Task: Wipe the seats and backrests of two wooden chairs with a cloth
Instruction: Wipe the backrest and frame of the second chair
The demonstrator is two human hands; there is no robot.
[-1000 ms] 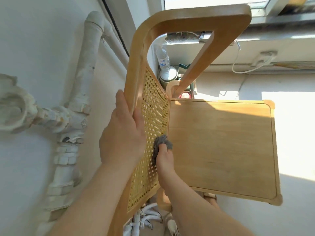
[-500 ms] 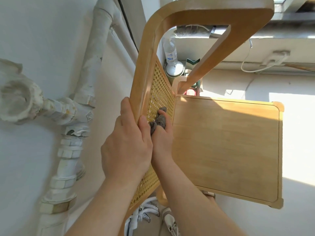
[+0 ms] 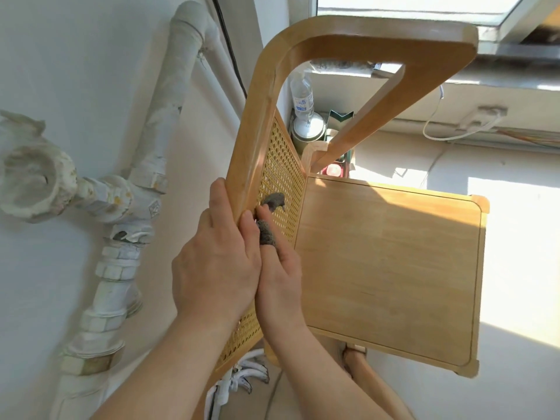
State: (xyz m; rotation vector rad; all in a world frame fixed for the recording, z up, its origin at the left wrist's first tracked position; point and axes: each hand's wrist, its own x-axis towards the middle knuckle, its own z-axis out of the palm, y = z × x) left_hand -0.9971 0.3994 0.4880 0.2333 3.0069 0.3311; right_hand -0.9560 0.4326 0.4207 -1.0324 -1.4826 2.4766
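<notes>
Two bare forearms lead to a bare left grip [image 3: 216, 268] and a bare right grip [image 3: 280, 275].

The left hand [image 3: 215, 262] is covering the stretch of backrest [image 3: 281, 174] rail it is gripping; the right hand [image 3: 280, 283] is curling its fingers [image 3: 283, 259] round the grey cloth [image 3: 268, 230], hiding most of it; both forearms are running off the bottom edge; the seat [image 3: 388, 268] is hiding most of the chair legs; the bottle [image 3: 301, 95] label is showing too small to read; white shoes [image 3: 250, 374] are peeking out only partly beneath the backrest; the pipes [image 3: 163, 122] are running off the left and bottom edges.
</notes>
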